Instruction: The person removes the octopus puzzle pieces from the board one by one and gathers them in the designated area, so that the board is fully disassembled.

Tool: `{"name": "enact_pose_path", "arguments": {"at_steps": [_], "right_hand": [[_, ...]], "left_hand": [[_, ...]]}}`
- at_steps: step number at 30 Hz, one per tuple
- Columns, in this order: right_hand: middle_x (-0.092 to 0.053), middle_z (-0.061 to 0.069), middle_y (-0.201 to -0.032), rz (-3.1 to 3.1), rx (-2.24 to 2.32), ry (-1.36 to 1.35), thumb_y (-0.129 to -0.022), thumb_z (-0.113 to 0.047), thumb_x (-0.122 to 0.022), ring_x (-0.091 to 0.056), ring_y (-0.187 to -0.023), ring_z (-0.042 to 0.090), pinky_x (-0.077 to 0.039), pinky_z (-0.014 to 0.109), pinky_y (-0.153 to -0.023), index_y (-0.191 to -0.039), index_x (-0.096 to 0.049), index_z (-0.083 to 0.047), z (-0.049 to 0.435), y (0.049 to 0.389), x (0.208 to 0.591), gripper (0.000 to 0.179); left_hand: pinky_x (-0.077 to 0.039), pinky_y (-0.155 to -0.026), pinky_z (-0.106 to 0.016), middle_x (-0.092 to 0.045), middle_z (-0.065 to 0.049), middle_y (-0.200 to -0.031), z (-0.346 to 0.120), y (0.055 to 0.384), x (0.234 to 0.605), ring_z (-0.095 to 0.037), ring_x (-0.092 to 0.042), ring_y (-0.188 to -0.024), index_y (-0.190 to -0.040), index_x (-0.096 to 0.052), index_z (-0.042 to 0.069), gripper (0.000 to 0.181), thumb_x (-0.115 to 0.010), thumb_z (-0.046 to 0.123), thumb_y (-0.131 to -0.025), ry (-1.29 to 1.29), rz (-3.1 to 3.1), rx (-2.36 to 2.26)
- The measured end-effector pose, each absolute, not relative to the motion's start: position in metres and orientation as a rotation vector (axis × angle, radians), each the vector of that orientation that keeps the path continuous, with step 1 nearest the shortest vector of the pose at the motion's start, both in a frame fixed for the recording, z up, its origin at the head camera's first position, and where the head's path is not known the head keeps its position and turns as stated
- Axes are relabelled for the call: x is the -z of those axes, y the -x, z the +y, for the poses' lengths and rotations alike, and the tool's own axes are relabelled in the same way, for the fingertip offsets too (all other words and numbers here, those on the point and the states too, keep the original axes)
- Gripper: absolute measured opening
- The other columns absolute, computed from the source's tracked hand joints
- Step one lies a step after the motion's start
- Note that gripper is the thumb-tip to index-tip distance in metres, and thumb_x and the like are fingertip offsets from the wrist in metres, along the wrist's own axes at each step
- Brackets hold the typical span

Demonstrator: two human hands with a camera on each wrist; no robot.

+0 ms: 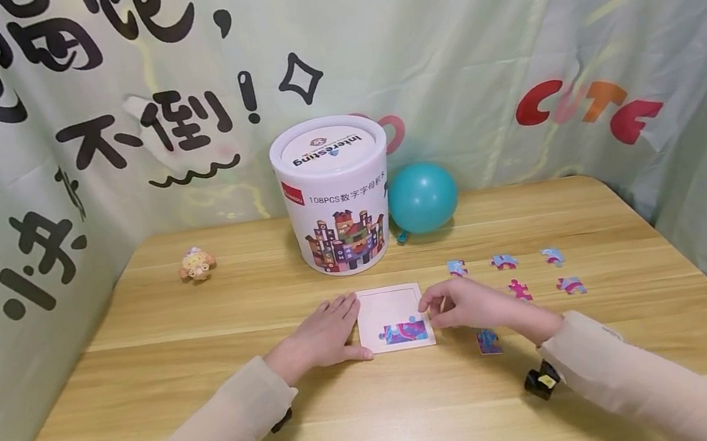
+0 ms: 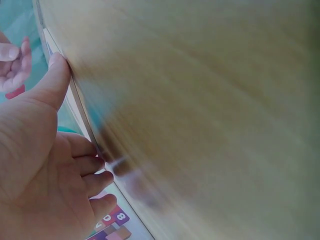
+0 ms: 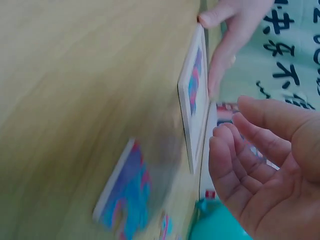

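A white square puzzle board (image 1: 387, 304) lies on the table, with joined blue, purple and pink jigsaw pieces (image 1: 405, 332) along its lower right part. My left hand (image 1: 326, 334) rests along the board's left edge, its fingers extended and its thumb at the near corner. Over the right edge hovers my right hand (image 1: 459, 304), loosely curled. In the right wrist view a gap shows between thumb and fingers, with nothing held there. Close below that hand lies a loose corner jigsaw piece (image 1: 488, 341), also large in the right wrist view.
Several loose jigsaw pieces (image 1: 520, 290) are spread to the right of the board. Behind it stand a white lidded bucket (image 1: 339, 199) and a teal balloon (image 1: 423, 198). A small plush-like figure (image 1: 196, 264) sits at the back left. Printed cloth (image 1: 450, 40) hangs around the table.
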State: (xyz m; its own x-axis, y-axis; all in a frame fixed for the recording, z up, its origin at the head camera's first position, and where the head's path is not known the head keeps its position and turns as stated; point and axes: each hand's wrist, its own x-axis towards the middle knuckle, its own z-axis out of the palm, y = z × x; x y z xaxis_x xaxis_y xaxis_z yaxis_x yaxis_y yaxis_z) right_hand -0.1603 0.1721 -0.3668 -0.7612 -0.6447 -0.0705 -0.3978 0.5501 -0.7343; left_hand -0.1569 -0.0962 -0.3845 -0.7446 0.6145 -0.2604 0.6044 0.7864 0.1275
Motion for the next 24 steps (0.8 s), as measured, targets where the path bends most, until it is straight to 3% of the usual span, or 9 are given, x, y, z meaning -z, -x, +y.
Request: {"name": "enact_pose_path", "arguments": {"at_steps": [11,24], "right_hand": [[-0.057,-0.003,-0.077,2.495,0.895,0.862,-0.082,-0.005,-0.068,-0.05,-0.069,0.012,-0.047,0.025,-0.063,-0.098,-0.064,-0.005,0.136,0.166,0.373,0.016],[-0.051,-0.005,-0.066,2.574,0.759,0.902,-0.08,-0.003,-0.068,-0.045,-0.061,0.008,-0.041,0.022,-0.056,-0.082,-0.063,-0.008,0.123,0.168,0.38,0.007]], "left_hand": [[-0.014,-0.11,-0.041,-0.015,-0.016,-0.15,-0.095,0.157,0.385,-0.028,-0.015,-0.137,-0.144,-0.023,-0.002,0.091,-0.049,0.061,-0.084,-0.914,2.688,-0.032],[-0.013,-0.11,-0.04,-0.014,-0.016,-0.151,-0.095,0.157,0.384,-0.027,-0.014,-0.137,-0.144,-0.022,-0.002,0.091,-0.048,0.061,-0.084,-0.905,2.686,-0.035]]}}
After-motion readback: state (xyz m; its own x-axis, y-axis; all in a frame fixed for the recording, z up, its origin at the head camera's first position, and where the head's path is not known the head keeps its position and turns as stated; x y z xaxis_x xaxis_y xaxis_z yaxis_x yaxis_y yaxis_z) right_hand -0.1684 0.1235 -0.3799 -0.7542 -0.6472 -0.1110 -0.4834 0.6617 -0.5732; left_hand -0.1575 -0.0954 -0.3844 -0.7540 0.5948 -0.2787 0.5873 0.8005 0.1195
